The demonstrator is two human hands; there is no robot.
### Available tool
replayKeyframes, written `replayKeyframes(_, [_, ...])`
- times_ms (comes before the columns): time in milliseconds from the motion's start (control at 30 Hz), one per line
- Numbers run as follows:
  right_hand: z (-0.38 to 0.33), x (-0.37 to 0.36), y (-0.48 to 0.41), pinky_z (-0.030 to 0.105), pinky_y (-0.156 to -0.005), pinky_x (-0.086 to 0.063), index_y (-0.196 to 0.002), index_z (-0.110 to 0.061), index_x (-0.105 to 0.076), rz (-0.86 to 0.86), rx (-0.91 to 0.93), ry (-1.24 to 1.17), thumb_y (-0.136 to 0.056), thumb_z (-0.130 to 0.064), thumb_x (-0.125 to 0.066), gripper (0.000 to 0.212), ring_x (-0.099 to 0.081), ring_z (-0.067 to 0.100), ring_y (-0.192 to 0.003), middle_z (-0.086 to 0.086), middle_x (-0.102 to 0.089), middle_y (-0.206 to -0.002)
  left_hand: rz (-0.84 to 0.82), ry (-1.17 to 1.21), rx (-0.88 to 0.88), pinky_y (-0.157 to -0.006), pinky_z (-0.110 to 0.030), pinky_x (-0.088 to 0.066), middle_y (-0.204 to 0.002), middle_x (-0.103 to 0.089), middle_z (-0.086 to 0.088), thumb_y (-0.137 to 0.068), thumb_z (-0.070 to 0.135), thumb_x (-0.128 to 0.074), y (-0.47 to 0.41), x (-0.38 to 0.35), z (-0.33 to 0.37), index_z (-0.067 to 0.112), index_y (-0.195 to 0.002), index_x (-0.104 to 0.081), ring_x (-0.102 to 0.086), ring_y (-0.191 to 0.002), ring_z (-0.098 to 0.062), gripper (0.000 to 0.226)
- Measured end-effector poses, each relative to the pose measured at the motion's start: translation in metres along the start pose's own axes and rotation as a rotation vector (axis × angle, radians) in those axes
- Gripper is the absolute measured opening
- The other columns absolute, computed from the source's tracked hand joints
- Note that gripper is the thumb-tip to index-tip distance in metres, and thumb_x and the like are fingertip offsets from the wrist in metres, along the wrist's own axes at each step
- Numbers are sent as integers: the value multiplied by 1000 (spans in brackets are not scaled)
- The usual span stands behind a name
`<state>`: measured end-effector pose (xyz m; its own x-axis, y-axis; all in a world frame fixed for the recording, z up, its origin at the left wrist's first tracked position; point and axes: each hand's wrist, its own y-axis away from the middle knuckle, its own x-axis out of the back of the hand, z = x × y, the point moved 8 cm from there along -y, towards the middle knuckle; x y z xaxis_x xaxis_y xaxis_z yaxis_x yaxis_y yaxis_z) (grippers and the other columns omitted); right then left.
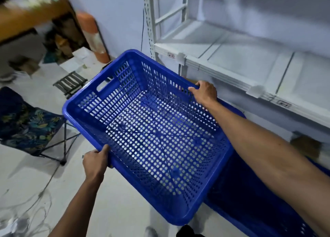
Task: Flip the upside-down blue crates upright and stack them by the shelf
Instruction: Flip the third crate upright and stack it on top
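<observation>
Both hands are clamped on the upright blue crate [153,138] — left hand [95,162] on its rim at seven o'clock, right hand [205,92] at one o'clock. It hangs tilted over another blue crate [253,201] at five o'clock, beside the white shelf [241,58]. Lowered skewed, its corner could catch that rim and jam

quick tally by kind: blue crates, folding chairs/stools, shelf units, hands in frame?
Blue crates: 2, held crate and another crate beneath it
Folding seats: 2, patterned chair, slatted stool
White shelf unit: 1
Hands: 2, left hand, right hand
Total: 7
</observation>
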<state>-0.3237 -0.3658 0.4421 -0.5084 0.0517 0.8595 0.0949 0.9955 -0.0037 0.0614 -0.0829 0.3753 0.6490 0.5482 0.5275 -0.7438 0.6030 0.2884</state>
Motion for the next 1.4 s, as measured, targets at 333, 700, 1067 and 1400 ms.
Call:
replayKeyframes(333, [13,123,88,32,-70,-39,-97,-13,-64,187,-67,5,-88,-47,-64,35,-63,30,-92,10,-70,-102,-34,66,-241,-47,-31,-39,-52,-58,-21,-83,33,-60,51,34,53,-16,-61,-58,-47,-47,-24,53])
replayKeyframes(700, [116,237,219,31,-68,-42,-95,-13,-65,382,-260,40,-89,-47,-63,35,-61,24,-80,7,-71,-93,-244,135,-392,-51,-37,-36,-54,-40,-10,-82,36,-60,141,-3,75,7,-51,-38,-35,-52,-19,48])
replayKeyframes(1067, [258,332,310,35,-76,-46,-104,-9,-66,433,-341,130,-91,-47,-64,40,-57,24,-85,11,-69,-105,-354,169,-412,-50,-36,-33,-51,-39,-10,-90,34,-59,293,-78,58,7,-52,-37,-33,-48,-20,51])
replayKeyframes(1400, [397,376,328,40,-78,-46,-103,-4,-64,359,-279,153,-91,-45,-64,42,-61,35,-94,16,-67,-105,-380,88,-337,-52,-35,-33,-48,-35,-3,-95,34,-53,441,-151,15,9,-51,-32,-32,-47,-18,55])
